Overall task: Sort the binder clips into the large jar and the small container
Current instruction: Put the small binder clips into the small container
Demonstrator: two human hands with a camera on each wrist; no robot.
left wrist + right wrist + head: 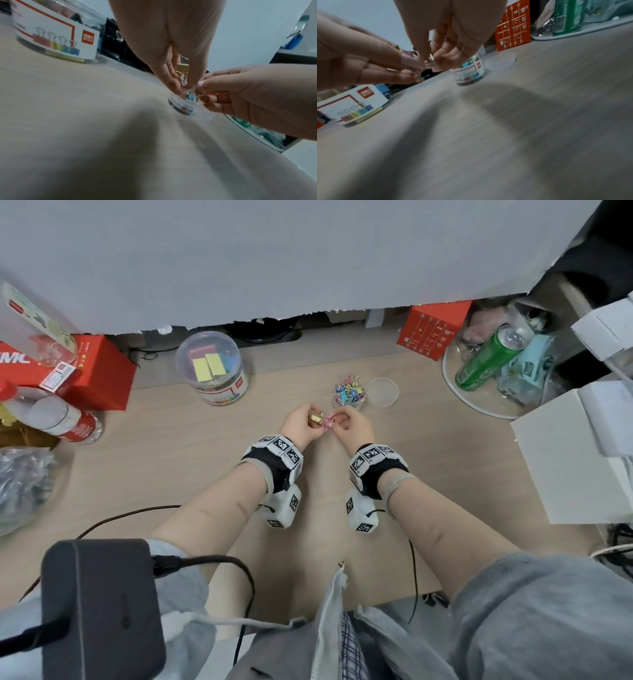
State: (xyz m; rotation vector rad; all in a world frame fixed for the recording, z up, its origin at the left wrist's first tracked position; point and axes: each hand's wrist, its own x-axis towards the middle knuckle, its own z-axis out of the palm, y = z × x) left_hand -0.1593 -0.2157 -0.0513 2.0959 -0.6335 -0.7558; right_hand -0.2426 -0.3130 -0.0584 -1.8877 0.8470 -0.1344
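Light wood-grain desk (191, 460). Clear plastic large jar (212, 368) holds yellow, pink and blue clips; label white, red-bordered. Small clear container (349, 392): mixed pastel clips. Wrist bands (277, 453) black-and-white checker-marked.

Head overhead; wrist views low, facing containers

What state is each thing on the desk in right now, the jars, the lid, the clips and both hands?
Large jar: upright, lid on, big clips inside.
Small container: upright, open, full of small clips.
Lid: off, flat beside the container.
Yellow clip: pinched by left hand.
Pink clip: pinched by right hand.
Green can: tilted.
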